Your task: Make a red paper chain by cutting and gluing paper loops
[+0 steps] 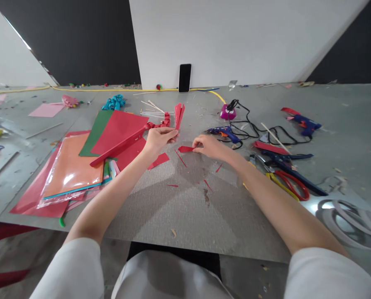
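My left hand (162, 138) pinches the lower end of a bunch of red paper strips (179, 115), which fan upward. To its right, my right hand (206, 146) has its fingers closed on the right end of a small pointed red paper piece (185, 149), low over the table. The two hands are apart. Thin red scraps (180, 158) lie in front of them, and a red paper piece (159, 161) rests just below my left wrist. Curled red paper (159, 123) lies behind my left hand.
Coloured paper sheets (76, 166) are stacked at the left. Glue guns (224, 133) with black cords, scissors (289, 185) and tape rolls (347, 222) occupy the right. A phone (184, 78) leans on the back wall beside a yellow cable (111, 89).
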A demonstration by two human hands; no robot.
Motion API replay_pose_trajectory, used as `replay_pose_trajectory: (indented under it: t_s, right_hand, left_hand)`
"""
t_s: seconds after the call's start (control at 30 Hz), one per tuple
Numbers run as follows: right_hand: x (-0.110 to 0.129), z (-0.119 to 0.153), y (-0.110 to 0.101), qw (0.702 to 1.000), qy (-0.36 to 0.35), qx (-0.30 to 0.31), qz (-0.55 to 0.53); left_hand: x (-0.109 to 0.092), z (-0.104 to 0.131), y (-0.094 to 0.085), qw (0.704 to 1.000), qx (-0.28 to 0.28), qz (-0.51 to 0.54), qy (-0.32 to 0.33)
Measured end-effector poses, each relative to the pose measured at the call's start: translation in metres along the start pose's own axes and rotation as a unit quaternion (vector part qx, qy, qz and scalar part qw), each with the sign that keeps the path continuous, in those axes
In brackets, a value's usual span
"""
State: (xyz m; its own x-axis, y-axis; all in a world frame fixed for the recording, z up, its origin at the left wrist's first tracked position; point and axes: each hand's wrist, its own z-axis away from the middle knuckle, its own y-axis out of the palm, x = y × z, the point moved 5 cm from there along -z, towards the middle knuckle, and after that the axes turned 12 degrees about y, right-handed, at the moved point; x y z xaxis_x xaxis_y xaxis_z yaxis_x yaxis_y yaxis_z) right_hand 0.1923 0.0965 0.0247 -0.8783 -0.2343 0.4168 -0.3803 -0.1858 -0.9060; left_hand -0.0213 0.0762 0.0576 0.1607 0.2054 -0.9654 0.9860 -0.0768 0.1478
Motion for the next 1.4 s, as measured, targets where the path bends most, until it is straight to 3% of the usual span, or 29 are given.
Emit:
replay_pose_trajectory:
  t_s: [0.2, 0.33, 0.57, 0.8, 0.97, 1.4]
  right_hand:
    - [-0.007, 0.005, -0.030, 0.992, 0.015, -0.039, -0.123]
    - [-0.006, 0.012, -0.050, 0.961, 0.022, -0.051, -0.272]
    - [0.032, 0.032, -0.062, 0.909, -0.011, -0.025, -0.415]
    - [0.060, 0.042, -0.056, 0.919, -0.045, -0.011, -0.392]
    - [0.064, 0.045, -0.056, 0.920, -0.056, -0.032, -0.388]
    - [0.061, 0.044, -0.054, 0.920, -0.049, -0.052, -0.386]
  left_hand:
    - [0.003, -0.002, -0.004, 0.999, -0.029, 0.003, -0.014]
    - [0.002, 0.001, -0.002, 0.999, -0.027, 0.009, -0.016]
    - [-0.007, 0.007, 0.006, 0.999, 0.001, -0.031, -0.006]
    - [-0.014, 0.013, 0.016, 0.995, 0.044, -0.089, 0.014]
    - [-0.016, 0.017, 0.024, 0.994, 0.078, -0.079, 0.016]
    - [-0.019, 0.020, 0.027, 0.994, 0.088, -0.070, 0.014]
